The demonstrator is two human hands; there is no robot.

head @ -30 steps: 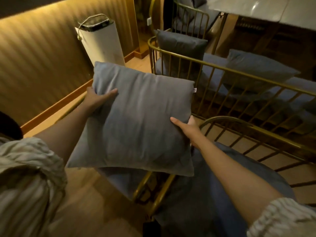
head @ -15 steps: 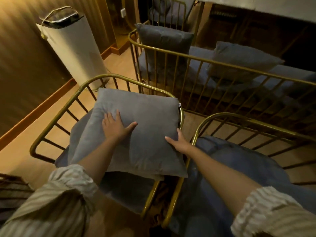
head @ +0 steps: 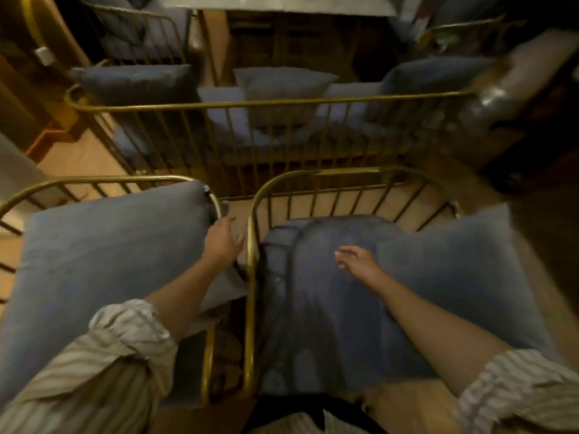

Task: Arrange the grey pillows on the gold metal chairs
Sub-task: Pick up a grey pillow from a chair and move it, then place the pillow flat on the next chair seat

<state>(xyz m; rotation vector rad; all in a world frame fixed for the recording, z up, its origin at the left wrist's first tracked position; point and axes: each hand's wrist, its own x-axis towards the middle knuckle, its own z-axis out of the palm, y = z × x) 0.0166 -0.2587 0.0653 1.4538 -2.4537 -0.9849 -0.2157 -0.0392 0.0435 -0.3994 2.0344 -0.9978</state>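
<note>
Left chair (head: 103, 180): grey pillow (head: 103, 255) lies flat on seat, placed. Left hand (head: 222, 239) loosely spread at pillow's right edge, holding nothing. Right chair (head: 316, 173): right hand (head: 357, 261) spread, empty, over seat cushion (head: 313, 292); second pillow (head: 463, 270) slumped at right side, judged unsettled. Rear bench pillows (head: 282, 86) upright.

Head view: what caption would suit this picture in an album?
Both open hands, left and right, above two gold chairs; one grey pillow lies on the left chair.

Striped cream sleeves (head: 125, 349) — rolled, loose
</note>
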